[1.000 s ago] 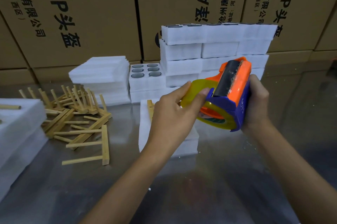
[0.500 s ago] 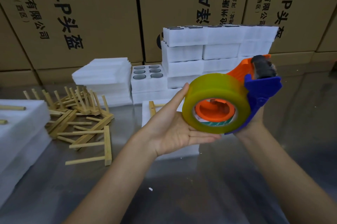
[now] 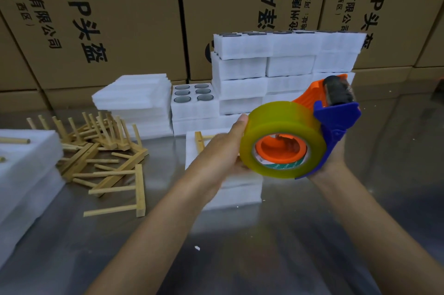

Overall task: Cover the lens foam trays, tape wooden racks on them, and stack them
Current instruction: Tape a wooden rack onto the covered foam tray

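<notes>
I have the tape dispenser (image 3: pixel 334 124) up close in front of me. My right hand (image 3: pixel 334 160) is under its blue handle and holds it up, though most of my fingers are hidden. My left hand (image 3: pixel 225 148) lies flat on the side of the yellow tape roll (image 3: pixel 283 126), fingers straight.

Just behind my hands sits a covered foam tray (image 3: pixel 240 189) with a wooden rack (image 3: pixel 199 142) lying on top. I see no tape on it, so I think taping comes next.

To the left lies a pile of loose racks (image 3: pixel 101 150), so many are left. Farther back, an open tray (image 3: pixel 193 102) shows its lenses beside the tall foam stack (image 3: pixel 283 64).
</notes>
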### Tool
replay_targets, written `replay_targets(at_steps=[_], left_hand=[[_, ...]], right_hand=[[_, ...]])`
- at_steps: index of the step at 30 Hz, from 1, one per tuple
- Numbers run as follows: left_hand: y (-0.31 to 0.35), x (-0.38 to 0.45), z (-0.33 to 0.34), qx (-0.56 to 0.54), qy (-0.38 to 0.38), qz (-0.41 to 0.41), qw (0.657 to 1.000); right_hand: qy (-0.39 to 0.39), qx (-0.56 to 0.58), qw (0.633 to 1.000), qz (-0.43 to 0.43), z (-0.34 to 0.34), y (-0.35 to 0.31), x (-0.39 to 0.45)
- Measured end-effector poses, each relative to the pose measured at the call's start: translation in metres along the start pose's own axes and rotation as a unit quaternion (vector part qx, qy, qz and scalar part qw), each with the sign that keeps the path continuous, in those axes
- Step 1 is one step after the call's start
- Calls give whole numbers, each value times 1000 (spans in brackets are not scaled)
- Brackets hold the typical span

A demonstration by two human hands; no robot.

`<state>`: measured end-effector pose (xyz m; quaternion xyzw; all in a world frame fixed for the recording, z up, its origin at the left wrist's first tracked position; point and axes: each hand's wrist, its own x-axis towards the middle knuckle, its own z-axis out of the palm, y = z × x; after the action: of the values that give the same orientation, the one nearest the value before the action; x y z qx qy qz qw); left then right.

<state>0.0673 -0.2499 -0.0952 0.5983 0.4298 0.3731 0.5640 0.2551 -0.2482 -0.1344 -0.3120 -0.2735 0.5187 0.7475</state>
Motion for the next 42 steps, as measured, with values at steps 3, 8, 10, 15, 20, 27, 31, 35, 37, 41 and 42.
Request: replay_targets(at_steps=[3, 8, 10, 15, 20, 27, 31, 35, 37, 41, 42], left_hand=[[8, -12, 4, 65, 101, 198, 973], [18, -22, 34, 285, 58, 341, 894], [18, -21, 41, 260, 87, 330, 903], [9, -20, 47, 210, 150, 354, 899], [7, -27, 45, 203, 138, 333, 910], [27, -38, 21, 86, 64, 261, 959], [36, -39, 29, 109, 80, 295, 946], [31, -39, 27, 132, 84, 300, 941], [30, -39, 26, 105, 75, 280, 951], [33, -36, 23, -9, 63, 220, 973], [34, -35, 21, -34, 43, 196, 979]], right_hand=[[-119, 5, 992, -36, 16, -6, -7], [-126, 10, 991, -45, 15, 5, -6], [-125, 6, 991, -39, 16, 8, -6], [-140, 1, 990, -21, 18, 9, -10], [-101, 10, 995, 2, 14, 12, -6], [-69, -41, 997, -19, 11, 1, -5], [-26, -113, 991, -61, 13, 0, -5], [13, -189, 973, -132, 14, -10, -4], [28, -211, 963, -164, 15, -15, -6], [19, -242, 948, -207, 18, -18, -12], [14, -242, 946, -216, 18, -19, -13]])
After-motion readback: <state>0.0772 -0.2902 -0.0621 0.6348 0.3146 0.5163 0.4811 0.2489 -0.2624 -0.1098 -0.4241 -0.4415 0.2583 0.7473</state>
